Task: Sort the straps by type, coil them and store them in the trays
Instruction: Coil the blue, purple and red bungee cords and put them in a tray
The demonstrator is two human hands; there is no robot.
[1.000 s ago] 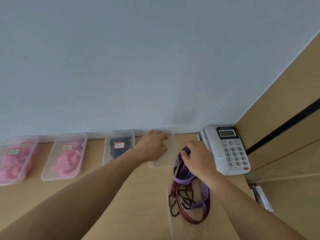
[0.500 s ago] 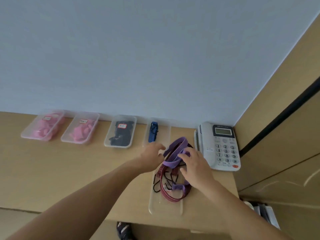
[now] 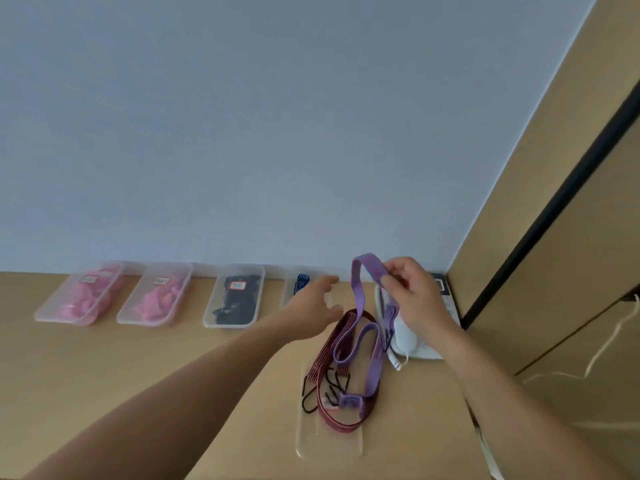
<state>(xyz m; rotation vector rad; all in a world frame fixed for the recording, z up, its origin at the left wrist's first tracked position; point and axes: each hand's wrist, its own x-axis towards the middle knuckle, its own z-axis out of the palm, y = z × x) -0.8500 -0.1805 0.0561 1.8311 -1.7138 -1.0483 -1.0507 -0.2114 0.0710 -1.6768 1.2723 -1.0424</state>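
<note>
1. A plain pale blue-grey wall (image 3: 277, 133) fills the view from 9 through 12 to 1 o'clock (matte and evenly toned).
2. From 1 to 3 o'clock a tan wooden side panel (image 3: 571, 150) meets the wall along a slanting corner line.
3. A black strip (image 3: 561, 202) runs diagonally across that panel.
4. A light wooden desktop (image 3: 104, 375) spreads from 9 to 6 o'clock, its far edge against the wall.
5. The light is soft and even, casting only faint shadows on the desktop.

purple strap (image 3: 358, 292) (faint stripes) — maroon strap (image 3: 327, 355) striped; pink straps (image 3: 86, 299).
</note>
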